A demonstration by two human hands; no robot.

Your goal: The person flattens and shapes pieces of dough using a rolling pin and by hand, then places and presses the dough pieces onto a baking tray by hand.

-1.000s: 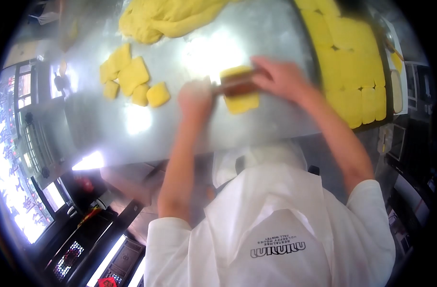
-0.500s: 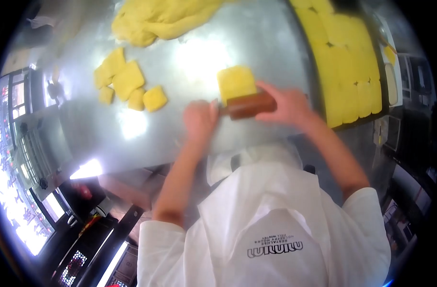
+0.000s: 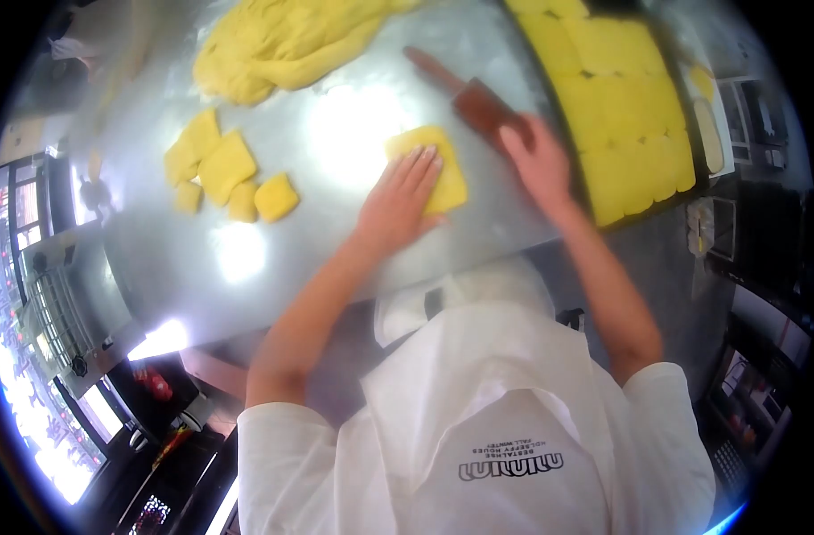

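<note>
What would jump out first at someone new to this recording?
Probably the bright yellow dough: a big lump at the top and close-set flat pieces along the right. Next, the left hand lying on a flattened piece mid-table, while the right hand holds a reddish-brown rolling pin.

Looks like a food-prep kitchen, probably a bakery. Metal worktable (image 3: 336,250) carries a big mound of yellow dough (image 3: 282,49), cut pieces (image 3: 227,168) and a rolling pin (image 3: 485,109); tray (image 3: 585,203) alongside is packed with flat dough squares (image 3: 616,107).
</note>
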